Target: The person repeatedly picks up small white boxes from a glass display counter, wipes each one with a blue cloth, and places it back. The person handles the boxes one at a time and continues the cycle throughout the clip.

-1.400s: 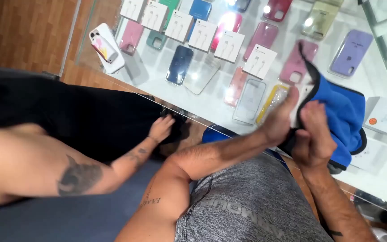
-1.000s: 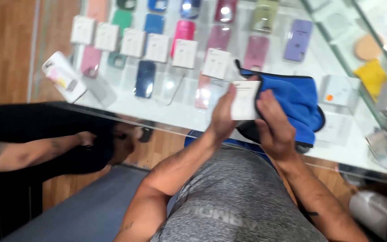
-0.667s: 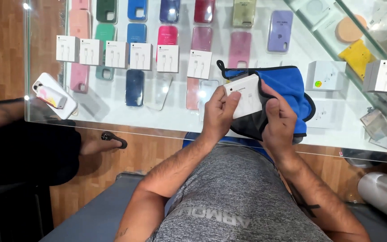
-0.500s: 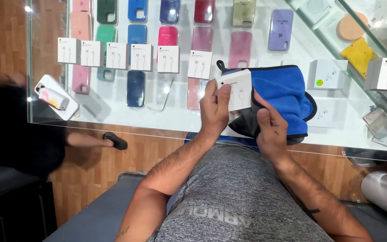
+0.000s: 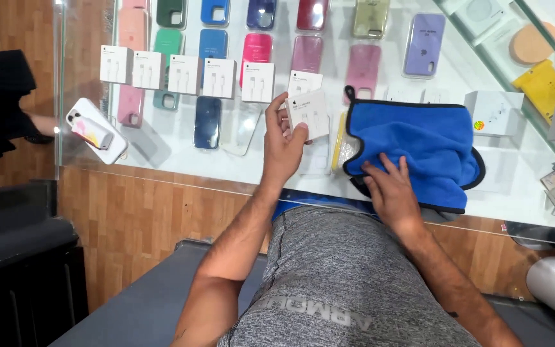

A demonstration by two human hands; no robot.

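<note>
My left hand point(image 5: 284, 142) holds a small white box point(image 5: 308, 114) just above the glass counter point(image 5: 162, 168), right of a row of similar white boxes point(image 5: 168, 71). Another white box point(image 5: 304, 82) stands just behind the held one. My right hand point(image 5: 390, 191) lies flat, fingers spread, on the near edge of a blue cloth with black trim point(image 5: 419, 148) spread on the glass.
Coloured phone cases point(image 5: 257, 54) lie in rows under the glass. A phone in a white case point(image 5: 94, 130) rests at the counter's left end. A white box point(image 5: 493, 112) and yellow pieces point(image 5: 537, 82) sit at the right. Another person in black point(image 5: 1, 106) stands at far left.
The white box left the cloth: my left hand carried it leftwards, and my right hand dropped flat onto the blue cloth. The person in black withdrew to the left.
</note>
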